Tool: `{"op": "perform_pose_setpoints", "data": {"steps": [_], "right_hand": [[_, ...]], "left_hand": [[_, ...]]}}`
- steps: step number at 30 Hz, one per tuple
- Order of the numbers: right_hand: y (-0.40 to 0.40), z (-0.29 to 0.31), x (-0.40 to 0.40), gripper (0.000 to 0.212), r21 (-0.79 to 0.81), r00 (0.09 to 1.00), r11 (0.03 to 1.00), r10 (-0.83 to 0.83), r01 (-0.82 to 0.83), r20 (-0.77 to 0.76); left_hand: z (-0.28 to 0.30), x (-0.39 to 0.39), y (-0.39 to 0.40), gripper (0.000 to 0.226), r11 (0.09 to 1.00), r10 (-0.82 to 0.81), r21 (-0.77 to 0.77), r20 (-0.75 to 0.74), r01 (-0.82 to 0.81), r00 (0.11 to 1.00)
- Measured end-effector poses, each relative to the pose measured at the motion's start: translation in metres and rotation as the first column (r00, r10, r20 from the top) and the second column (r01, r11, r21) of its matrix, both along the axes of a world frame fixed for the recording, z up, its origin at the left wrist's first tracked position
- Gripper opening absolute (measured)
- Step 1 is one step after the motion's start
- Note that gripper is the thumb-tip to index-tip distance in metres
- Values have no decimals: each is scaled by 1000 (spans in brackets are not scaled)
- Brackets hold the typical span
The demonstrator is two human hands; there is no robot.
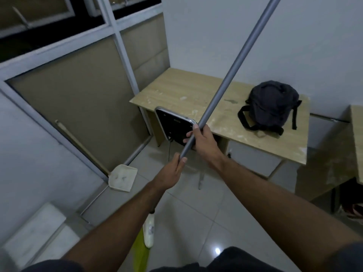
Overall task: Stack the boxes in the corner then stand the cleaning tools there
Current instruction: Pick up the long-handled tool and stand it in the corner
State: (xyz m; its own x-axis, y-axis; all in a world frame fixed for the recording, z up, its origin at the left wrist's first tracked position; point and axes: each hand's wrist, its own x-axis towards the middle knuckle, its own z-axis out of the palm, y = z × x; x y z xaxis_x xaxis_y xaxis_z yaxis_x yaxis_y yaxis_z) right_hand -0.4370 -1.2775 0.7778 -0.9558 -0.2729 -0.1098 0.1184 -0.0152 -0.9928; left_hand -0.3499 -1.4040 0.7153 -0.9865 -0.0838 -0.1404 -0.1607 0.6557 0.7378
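Dead centre, both hands wrap the grey pole (225,83), which slants up toward one o'clock. Left hand (172,169) grips low, right hand (204,140) grips just above it. Down at six o'clock, the pole's white-and-green lower end (148,232) nears the floor. At nine o'clock, a dustpan (122,177) leans in the corner, white boxes (39,230) at seven.

- Left hand (173,167), on a bare outstretched arm, has its fingers curled round the lower part of a long grey metal pole (225,83).
- Right hand (202,140) grips the pole just above, arm extended.
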Motion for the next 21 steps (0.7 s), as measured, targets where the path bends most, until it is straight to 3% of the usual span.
{"op": "perform_pose_setpoints", "data": {"steps": [4, 8, 11, 15, 17, 21], "right_hand": [[-12, 13, -23, 14, 18, 997, 997, 74, -74, -12], [-24, 27, -43, 19, 58, 980, 979, 196, -193, -44], [-31, 33, -47, 28, 166, 938, 937, 326, -306, -114], [-57, 30, -46, 21, 245, 859, 869, 477, -430, -187], [-77, 21, -43, 17, 266, 824, 841, 527, -471, -206], [-124, -9, -41, 22, 405, 756, 754, 624, -517, -198]], "left_hand": [[16, -14, -6, 40, 998, 13, -69, 6, -12, 1000], [39, -28, -24, 47, 991, 99, -76, -173, -113, 980], [69, -31, -33, 37, 963, 258, -2, -277, -269, 926], [106, -45, -51, 37, 878, 479, 200, -340, -435, 810], [122, -52, -66, 44, 840, 541, 279, -360, -466, 760], [150, -57, -96, 26, 822, 563, 358, -392, -442, 728]]}}
